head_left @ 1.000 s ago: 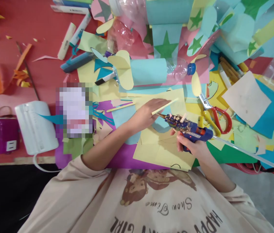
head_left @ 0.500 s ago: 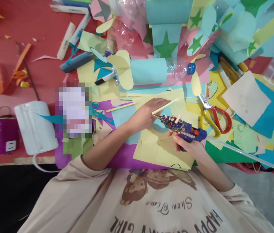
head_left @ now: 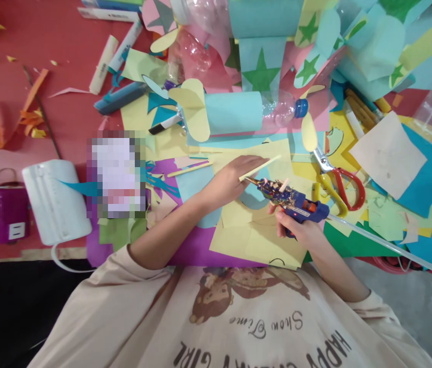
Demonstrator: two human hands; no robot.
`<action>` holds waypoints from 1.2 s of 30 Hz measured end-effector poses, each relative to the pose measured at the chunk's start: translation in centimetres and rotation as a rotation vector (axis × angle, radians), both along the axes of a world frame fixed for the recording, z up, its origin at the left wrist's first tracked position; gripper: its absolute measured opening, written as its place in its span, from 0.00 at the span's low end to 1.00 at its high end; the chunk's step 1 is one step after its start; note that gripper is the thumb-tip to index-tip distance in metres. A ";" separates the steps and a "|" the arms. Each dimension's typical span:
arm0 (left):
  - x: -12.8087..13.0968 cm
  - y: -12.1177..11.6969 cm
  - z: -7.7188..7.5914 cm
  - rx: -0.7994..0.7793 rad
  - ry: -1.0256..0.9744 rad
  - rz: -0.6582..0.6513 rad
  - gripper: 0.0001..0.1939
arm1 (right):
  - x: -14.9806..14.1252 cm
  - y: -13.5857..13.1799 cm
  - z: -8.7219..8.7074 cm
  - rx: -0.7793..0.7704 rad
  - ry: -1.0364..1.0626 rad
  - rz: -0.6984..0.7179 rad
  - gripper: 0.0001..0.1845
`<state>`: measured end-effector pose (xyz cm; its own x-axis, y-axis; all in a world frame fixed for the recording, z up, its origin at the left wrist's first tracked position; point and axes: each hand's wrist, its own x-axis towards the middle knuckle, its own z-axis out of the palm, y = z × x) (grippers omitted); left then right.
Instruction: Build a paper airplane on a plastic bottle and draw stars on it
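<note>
My right hand [head_left: 294, 225] is wrapped round the grip of a blue glue gun [head_left: 290, 200], its barrel crusted with bits of paper and a clear glue stick [head_left: 377, 240] trailing from its back. The metal nozzle points left, close to the near end of a narrow yellow paper strip [head_left: 260, 168]. That strip is held by my left hand [head_left: 231, 179], whose gripping fingertips are partly hidden. Beneath both hands lie yellow paper sheets [head_left: 254, 232].
Red- and yellow-handled scissors [head_left: 338, 179] lie right of the glue gun. A bottle wrapped in blue paper [head_left: 235, 112] lies beyond my hands. Markers [head_left: 103, 64] and a white box [head_left: 57, 202] with a cord are on the left. Paper scraps cover the right side.
My right hand has drawn the glue gun slightly right and down, its nozzle sliding a little along the strip's near end. My left hand and the strip stay put.
</note>
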<state>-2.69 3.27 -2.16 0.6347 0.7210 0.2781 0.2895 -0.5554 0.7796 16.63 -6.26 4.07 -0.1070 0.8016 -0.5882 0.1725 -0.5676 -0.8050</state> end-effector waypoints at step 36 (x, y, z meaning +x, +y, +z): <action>0.1 -0.1 0.4 -0.030 0.015 0.020 0.21 | 1.6 0.0 -0.8 0.020 -0.038 -0.023 0.15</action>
